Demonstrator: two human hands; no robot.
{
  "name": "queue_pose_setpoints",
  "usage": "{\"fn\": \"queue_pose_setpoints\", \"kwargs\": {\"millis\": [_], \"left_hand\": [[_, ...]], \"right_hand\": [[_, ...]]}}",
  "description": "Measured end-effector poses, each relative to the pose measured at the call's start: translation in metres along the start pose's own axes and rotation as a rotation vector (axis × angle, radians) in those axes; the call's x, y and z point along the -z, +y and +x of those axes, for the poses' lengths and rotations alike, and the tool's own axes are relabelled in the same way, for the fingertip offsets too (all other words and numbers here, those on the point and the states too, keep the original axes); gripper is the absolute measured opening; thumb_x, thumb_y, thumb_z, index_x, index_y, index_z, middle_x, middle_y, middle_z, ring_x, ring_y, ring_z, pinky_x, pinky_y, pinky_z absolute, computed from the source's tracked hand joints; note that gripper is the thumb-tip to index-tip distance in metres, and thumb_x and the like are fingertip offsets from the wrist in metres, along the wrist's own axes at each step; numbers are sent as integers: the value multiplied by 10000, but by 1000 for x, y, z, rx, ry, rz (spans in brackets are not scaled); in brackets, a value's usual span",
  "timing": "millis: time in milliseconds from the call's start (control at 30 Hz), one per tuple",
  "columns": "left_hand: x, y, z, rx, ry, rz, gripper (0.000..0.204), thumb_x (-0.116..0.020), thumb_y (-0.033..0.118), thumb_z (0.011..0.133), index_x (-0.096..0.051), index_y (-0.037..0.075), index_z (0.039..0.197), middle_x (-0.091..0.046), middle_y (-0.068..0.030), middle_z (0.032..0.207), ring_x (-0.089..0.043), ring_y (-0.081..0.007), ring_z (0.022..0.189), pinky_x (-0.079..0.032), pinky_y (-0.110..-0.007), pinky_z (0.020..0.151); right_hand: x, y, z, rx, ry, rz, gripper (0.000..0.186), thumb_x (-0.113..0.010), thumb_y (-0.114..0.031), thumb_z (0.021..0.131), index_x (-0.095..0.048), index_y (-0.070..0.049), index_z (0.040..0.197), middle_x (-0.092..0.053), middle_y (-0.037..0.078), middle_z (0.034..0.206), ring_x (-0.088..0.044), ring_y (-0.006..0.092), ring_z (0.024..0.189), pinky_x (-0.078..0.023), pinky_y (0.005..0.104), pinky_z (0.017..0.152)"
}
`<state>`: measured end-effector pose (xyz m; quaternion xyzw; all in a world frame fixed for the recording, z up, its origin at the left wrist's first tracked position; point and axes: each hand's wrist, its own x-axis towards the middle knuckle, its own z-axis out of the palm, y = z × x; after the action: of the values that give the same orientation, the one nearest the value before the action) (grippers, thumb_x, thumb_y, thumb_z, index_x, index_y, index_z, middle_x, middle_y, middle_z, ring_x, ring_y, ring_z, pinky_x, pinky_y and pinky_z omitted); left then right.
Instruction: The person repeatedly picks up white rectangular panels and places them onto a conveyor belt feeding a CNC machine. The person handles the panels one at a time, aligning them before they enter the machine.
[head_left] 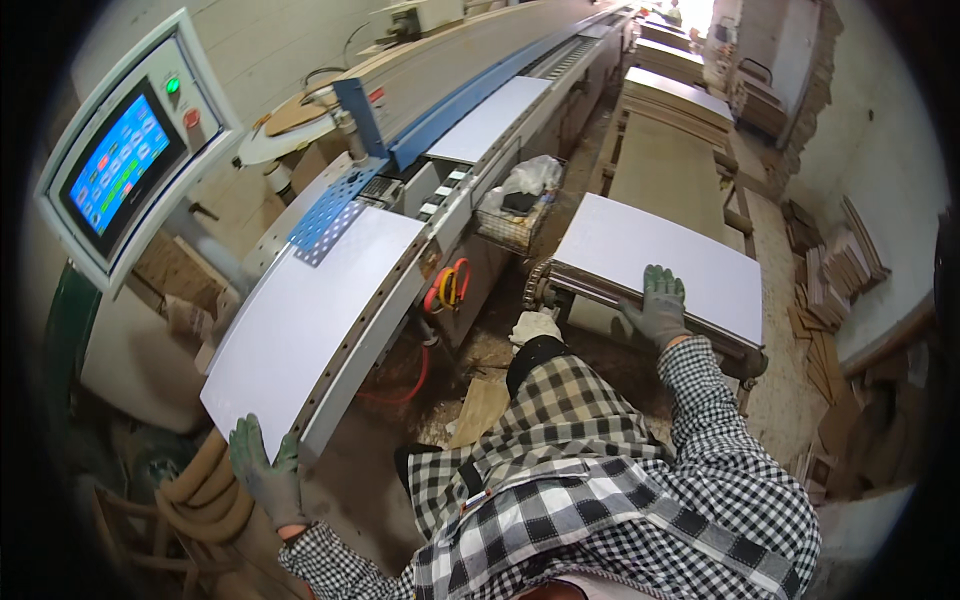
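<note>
My left hand (266, 468), in a grey-green work glove, rests with its fingers spread against the near end of a white panel (315, 310). That panel lies on the bed of a long machine, its far end under a blue perforated plate (328, 218). To the right, my gloved right hand (660, 305) lies flat, fingers stretched out, on a second white panel (640, 245). This one sits on a roller conveyor (640, 312), at its near end. Neither hand is wrapped round anything. A third white panel (490, 120) is farther along the machine.
A control screen (115, 165) on a post stands at the left. Orange-handled scissors (447, 287) hang on the machine's side, near a wire basket (515, 215). A red hose (405, 385) runs below. Stacked boards (680, 100) stand along the conveyor; wood offcuts (825, 290) lean by the right wall.
</note>
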<state>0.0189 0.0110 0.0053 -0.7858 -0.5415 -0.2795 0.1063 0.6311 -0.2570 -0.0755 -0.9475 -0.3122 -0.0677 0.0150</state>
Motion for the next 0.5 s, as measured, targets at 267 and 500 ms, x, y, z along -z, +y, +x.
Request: {"fn": "queue_pose_setpoints", "kwargs": {"millis": [267,500], "left_hand": [[2,8,6,71,-67,-55,682,-785,376,853,-569,80,1427,-538,-154,1472,-418,-374,1413,-312,-496,1176],[-7,0,5,66,-64,-68,691,-772,430,857,-578,76,1418,-540,-161,1469,-425,-379,1408,-306,-502,1177]], "right_hand": [[10,-15,-32,-44,-137,-37,1012,-521,-661,907,-214,27,1583,-246,242,1638,-207,404,1525,-117,507,1240],[14,-35,-79,339,276,418,460,-655,-366,922,-655,-23,1228,-656,156,1211,-582,318,1175,-365,484,1111]]}}
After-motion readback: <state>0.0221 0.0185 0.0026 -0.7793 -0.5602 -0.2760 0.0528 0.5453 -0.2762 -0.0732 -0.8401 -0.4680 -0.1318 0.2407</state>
